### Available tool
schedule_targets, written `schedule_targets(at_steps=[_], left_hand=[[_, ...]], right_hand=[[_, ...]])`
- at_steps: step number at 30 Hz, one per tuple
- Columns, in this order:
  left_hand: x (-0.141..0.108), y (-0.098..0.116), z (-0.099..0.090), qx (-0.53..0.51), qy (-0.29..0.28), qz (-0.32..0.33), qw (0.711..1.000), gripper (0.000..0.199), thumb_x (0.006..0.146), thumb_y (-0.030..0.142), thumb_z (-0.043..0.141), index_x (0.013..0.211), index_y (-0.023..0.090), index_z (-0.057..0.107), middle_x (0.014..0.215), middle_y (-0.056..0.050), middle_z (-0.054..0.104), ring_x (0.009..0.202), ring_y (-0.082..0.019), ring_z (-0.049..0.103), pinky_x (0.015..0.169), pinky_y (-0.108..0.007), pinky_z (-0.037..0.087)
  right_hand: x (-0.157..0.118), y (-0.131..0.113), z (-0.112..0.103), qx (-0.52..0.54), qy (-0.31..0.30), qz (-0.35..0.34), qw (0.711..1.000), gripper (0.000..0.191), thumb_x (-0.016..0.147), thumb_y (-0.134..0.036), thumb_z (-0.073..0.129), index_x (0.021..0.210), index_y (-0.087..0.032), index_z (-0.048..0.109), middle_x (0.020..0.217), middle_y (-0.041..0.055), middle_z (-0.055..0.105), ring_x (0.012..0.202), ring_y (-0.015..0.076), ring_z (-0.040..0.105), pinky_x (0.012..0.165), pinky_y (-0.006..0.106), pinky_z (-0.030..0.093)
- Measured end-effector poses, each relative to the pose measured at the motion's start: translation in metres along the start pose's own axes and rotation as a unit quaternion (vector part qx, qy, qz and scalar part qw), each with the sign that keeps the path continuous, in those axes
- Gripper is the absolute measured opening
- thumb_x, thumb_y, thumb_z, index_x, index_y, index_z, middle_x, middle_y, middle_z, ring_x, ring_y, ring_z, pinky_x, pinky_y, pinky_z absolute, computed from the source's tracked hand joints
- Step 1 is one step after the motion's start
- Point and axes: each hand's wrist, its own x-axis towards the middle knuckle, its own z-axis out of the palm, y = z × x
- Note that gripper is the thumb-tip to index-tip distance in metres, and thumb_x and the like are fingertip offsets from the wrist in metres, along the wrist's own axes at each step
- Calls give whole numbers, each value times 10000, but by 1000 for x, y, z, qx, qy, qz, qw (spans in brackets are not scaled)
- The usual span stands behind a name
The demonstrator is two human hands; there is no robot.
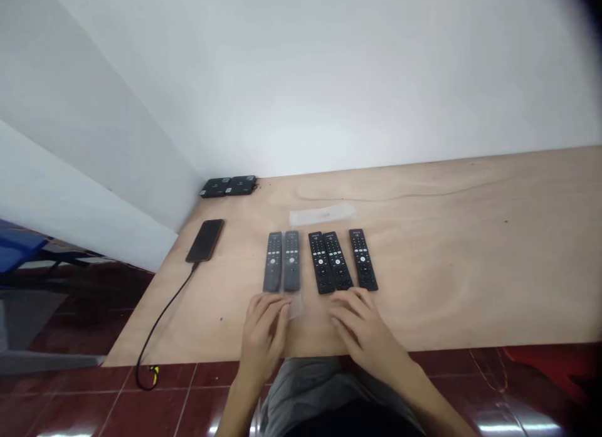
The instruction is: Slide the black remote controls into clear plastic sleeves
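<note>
Two grey-looking remote controls, a left one (272,263) and one beside it (291,261), lie side by side in clear plastic sleeves. A loose sleeve end (296,306) sticks out toward me. My left hand (264,329) rests at their near ends, fingers bent and slightly apart, thumb tip by that sleeve end. To the right lie three bare black remotes: one (320,264), a slanted one (338,263) touching it, and a separate one (363,261). My right hand (361,324) is at the near end of the slanted remote, fingers spread, grasping nothing visible.
A flat clear plastic sleeve (322,215) lies behind the remotes. At left is a phone (205,240) with a black cable (164,308) hanging over the wooden table's (493,268) edge. Two black boxes (241,185) stand against the wall. A red object (545,365) shows below right.
</note>
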Motion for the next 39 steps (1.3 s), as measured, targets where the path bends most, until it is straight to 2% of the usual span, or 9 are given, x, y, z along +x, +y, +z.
schedule_targets(at_steps=[3,6,10,14,19,22,27,32,39], left_hand=[[31,15,20,-30,-14,17,999,259,1181,213,521,1140,265,771,1057,-60,823,1054,-282,741,1014,-505,614],[77,21,40,-10,-45,-2,999,276,1204,276,492,1158,260,763,1096,-76,802,1095,-283,731,1034,-477,610],[144,17,70,135,-167,-65,975,342,1200,307,489,1434,219,723,1379,-142,729,1323,-292,702,1192,-436,547],[183,11,93,189,-219,-98,952,336,1181,357,519,1258,205,809,1316,-170,713,1200,-344,761,1069,-468,595],[194,11,103,236,-251,-133,929,308,1133,407,594,1267,194,771,1349,-188,672,1111,-356,791,979,-472,611],[194,12,105,240,-259,-139,925,321,1107,407,630,1349,223,733,1400,-175,651,1139,-344,789,977,-451,610],[197,10,111,227,-255,-147,928,396,1165,466,520,1466,283,700,1438,-164,651,1181,-350,784,1001,-470,603],[196,7,113,214,-246,-153,933,325,1119,331,588,1393,245,741,1364,-165,687,1179,-354,781,983,-452,606],[192,12,89,153,-186,-131,962,257,1043,228,663,1262,212,798,1256,-144,770,1188,-320,770,1080,-419,594]], right_hand=[[-1,15,2,-88,15,1,996,369,1152,-171,547,1443,-272,750,1652,141,624,1464,392,548,1199,642,536],[4,20,9,-144,8,13,989,447,1142,-191,565,1560,-272,702,1726,150,578,1523,421,523,1201,669,521],[9,15,16,-177,-5,20,984,506,1144,-210,569,1645,-233,635,1773,155,544,1595,444,476,1244,690,455],[9,13,17,-180,22,53,982,531,1140,-240,587,1670,-222,607,1790,137,537,1601,443,475,1287,693,400],[6,12,15,-169,37,72,982,581,1128,-255,613,1706,-212,568,1759,171,563,1552,442,526,1265,694,445],[7,10,14,-171,50,83,981,594,1111,-250,636,1702,-234,574,1795,165,514,1619,459,459,1291,717,427],[7,14,16,-174,92,101,975,625,1133,-243,580,1752,-277,508,1863,143,410,1671,474,382,1300,767,391],[6,27,18,-172,113,135,969,523,1181,-313,527,1695,-237,583,1811,159,488,1617,481,441,1235,743,466],[5,30,19,-158,131,155,966,499,1194,-341,513,1670,-214,594,1771,172,531,1601,477,448,1231,725,459]])
